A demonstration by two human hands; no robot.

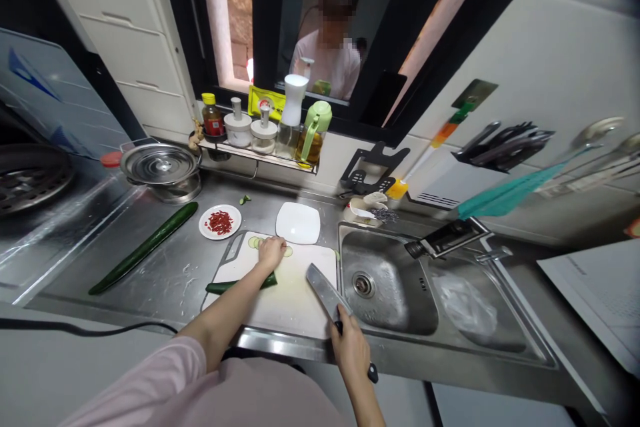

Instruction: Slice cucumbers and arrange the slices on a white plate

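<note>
My right hand (351, 347) is wrapped round the black handle of a kitchen knife (323, 288). Its broad blade points up and left over the right part of the white cutting board (300, 310). At the board's far side, my left hand (271, 253) has its fingers drawn together on thin, pale cucumber slices, partly hiding them. One cucumber slice (288, 251) shows just right of the fingers, and others (253, 241) lie to their left. A cut length of dark green cucumber (269, 280) rests across the board, partly under my left forearm.
A whole cucumber (145, 247) lies left on the steel counter. Behind the board are a plate of chopped red pieces (220, 222) and a white square plate (298, 223). The sink (395, 293) adjoins on the right. A seasoning rack (260, 150) hangs under the window.
</note>
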